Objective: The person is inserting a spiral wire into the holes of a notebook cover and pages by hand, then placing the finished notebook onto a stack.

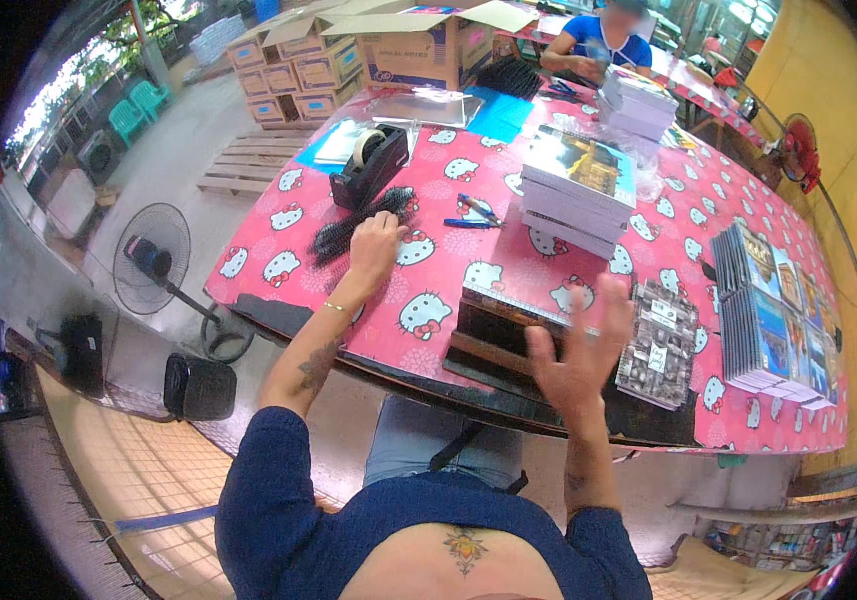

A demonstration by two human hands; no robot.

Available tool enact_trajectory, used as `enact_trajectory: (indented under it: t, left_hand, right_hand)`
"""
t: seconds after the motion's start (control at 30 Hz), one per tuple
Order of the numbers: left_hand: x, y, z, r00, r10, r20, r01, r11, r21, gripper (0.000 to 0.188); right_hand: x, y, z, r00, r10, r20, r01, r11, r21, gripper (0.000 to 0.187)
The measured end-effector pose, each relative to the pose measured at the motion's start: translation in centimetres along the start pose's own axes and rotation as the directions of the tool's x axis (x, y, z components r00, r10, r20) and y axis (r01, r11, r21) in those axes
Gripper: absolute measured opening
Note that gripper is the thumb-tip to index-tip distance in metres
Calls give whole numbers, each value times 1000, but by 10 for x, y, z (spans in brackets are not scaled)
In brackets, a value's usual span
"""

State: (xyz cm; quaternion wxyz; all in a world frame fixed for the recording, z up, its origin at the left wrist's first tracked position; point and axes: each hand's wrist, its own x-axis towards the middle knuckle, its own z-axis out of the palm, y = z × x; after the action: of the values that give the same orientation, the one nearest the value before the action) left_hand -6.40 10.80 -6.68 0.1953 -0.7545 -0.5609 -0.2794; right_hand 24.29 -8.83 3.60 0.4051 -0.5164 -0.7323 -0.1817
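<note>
My left hand [376, 248] reaches onto a loose pile of black binding coils [340, 240], its fingers curled and pinching at the pile's near right edge. How many coils it holds is hidden. My right hand [584, 352] is open with spread fingers, slightly blurred, over a dark wooden block [493, 338] at the table's near edge. A pale page edge lies along the block's top. Right of that hand lies a spiral-bound notebook [656, 345] with a grey patterned cover. Beyond, a tall stack of unbound books [578, 195] stands next to blue-handled scissors or pliers [472, 222].
A black tape dispenser [370, 170] stands behind the coils. Bound notebooks [773, 310] are stacked at right. A co-worker [603, 45] sits across the pink patterned table [423, 315], by another book stack [638, 103]. Cardboard boxes [403, 55] stand behind; a fan [151, 258] is left.
</note>
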Motion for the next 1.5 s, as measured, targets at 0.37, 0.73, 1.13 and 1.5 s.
enact_trajectory:
  t: [0.37, 0.73, 1.13, 1.5]
  left_hand:
    - [-33, 94, -127, 991, -72, 112, 133, 603, -786, 20]
    - [-40, 111, -123, 988, -132, 84, 147, 597, -789, 17]
    - [-4, 81, -124, 886, 399, 235, -137, 710, -691, 35]
    - [-78, 129, -78, 952, 298, 73, -282, 943, -176, 91]
  right_hand:
    - [35, -22, 55, 877, 22, 480, -93, 988, 126, 27]
    - [41, -21, 56, 937, -35, 347, -41, 977, 209, 16]
    - [44, -17, 48, 919, -170, 357, 75, 961, 266, 15]
    - [41, -7, 44, 914, -46, 403, -50, 973, 226, 17]
